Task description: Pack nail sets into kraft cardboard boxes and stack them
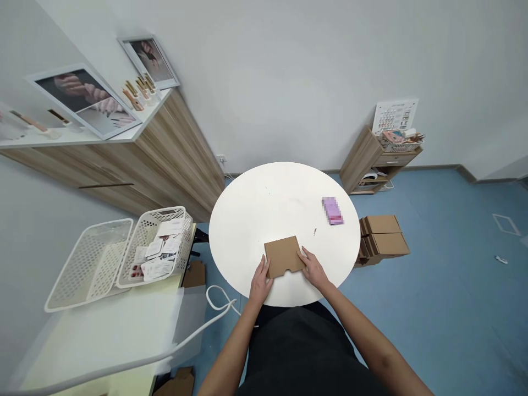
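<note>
A flat brown cardboard box [282, 254] lies on the near part of a round white table [264, 220]. My left hand [260, 281] rests against the box's left edge with its fingers closed on it. My right hand [312, 266] grips the box's right edge, thumb on top. A small pink object [332, 210], blurred, lies on the table to the far right, well clear of both hands.
Two white perforated baskets [103, 253] stand on a pale side table at the left; the nearer one holds several packets. Stacked cardboard boxes [383, 235] sit on the blue floor right of the table. A wooden cabinet [165, 148] and small shelf [371, 159] line the wall.
</note>
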`<action>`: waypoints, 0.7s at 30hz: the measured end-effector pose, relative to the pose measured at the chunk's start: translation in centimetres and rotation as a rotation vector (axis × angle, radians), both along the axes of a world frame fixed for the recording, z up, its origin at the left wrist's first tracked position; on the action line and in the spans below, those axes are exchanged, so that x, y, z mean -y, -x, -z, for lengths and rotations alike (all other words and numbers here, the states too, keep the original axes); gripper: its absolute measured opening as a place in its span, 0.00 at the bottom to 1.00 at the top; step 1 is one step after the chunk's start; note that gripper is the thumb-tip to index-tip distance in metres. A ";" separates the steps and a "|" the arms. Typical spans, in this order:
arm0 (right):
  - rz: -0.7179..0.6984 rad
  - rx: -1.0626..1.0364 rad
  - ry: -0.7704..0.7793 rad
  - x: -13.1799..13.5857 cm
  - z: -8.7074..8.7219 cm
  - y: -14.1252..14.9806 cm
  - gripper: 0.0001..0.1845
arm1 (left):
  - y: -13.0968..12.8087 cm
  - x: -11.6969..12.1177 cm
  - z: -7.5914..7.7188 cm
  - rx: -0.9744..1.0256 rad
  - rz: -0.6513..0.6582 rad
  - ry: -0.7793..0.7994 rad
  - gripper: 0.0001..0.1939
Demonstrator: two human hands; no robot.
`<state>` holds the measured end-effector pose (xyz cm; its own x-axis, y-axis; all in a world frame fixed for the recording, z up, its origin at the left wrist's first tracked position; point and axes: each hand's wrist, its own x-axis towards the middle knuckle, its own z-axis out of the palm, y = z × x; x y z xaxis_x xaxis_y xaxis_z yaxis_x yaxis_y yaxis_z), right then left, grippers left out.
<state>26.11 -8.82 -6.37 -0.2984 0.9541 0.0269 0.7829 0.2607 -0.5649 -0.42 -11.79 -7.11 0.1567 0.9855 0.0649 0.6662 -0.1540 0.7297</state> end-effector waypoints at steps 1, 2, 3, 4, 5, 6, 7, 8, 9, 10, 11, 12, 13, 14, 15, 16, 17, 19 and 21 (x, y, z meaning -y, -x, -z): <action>-0.007 0.013 0.006 0.0 0.1 0.0 0.43 | -0.1 0.1 0.2 0.001 0.005 0.004 0.40; -0.012 0.024 0.014 0.1 0.3 0.1 0.43 | -0.2 0.2 0.4 0.004 0.009 0.004 0.40; -0.015 0.033 0.021 0.1 0.4 0.1 0.43 | -0.3 0.2 0.6 0.007 0.013 0.001 0.40; -0.015 0.038 0.029 0.1 0.5 0.2 0.43 | -0.4 0.2 0.7 0.008 0.015 -0.003 0.40; -0.013 0.041 0.036 0.1 0.5 0.3 0.43 | -0.5 0.3 0.8 0.005 0.016 -0.004 0.39; -0.009 0.041 0.043 0.2 0.6 0.3 0.43 | -0.5 0.3 0.9 0.000 0.015 0.000 0.39; -0.003 0.040 0.051 0.2 0.7 0.4 0.43 | -0.5 0.3 1.0 -0.005 0.014 0.007 0.39; 0.002 0.038 0.060 0.2 0.8 0.4 0.42 | -0.6 0.3 1.0 -0.009 0.014 0.018 0.39; 0.007 0.034 0.072 0.3 0.9 0.4 0.42 | -0.6 0.3 1.0 -0.011 0.013 0.029 0.38; 0.012 0.029 0.084 0.2 0.9 0.5 0.42 | -0.6 0.2 1.0 -0.007 0.012 0.040 0.38; 0.016 0.020 0.096 0.2 1.0 0.5 0.42 | -0.6 0.2 1.0 0.001 0.011 0.050 0.38; 0.021 0.007 0.107 0.1 1.0 0.5 0.42 | -0.6 0.1 1.0 0.015 0.008 0.060 0.37; 0.025 -0.012 0.121 0.1 1.0 0.5 0.42 | -0.6 0.0 0.9 0.032 0.003 0.072 0.37; 0.028 -0.034 0.138 -0.1 0.9 0.5 0.42 | -0.6 -0.2 0.9 0.052 -0.004 0.086 0.37; 0.031 -0.058 0.162 -0.2 0.8 0.5 0.42 | -0.6 -0.3 0.8 0.074 -0.012 0.104 0.37; 0.033 -0.084 0.192 -0.4 0.6 0.5 0.42 | -0.5 -0.5 0.6 0.099 -0.018 0.125 0.37; 0.035 -0.111 0.223 -0.6 0.3 0.5 0.43 | -0.4 -0.6 0.5 0.127 -0.022 0.149 0.37; 0.031 -0.172 0.281 -1.3 -0.6 0.3 0.43 | -0.3 -1.1 -0.2 0.190 -0.028 0.196 0.36; 0.006 -0.238 0.329 -2.3 -2.1 0.1 0.43 | -0.1 -1.6 -1.4 0.247 -0.038 0.244 0.36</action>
<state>26.06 -6.51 -4.24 -0.3150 0.9251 -0.2121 0.6208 0.0317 -0.7834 -0.33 -10.20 -5.76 0.1281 0.9815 -0.1421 0.4669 0.0667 0.8818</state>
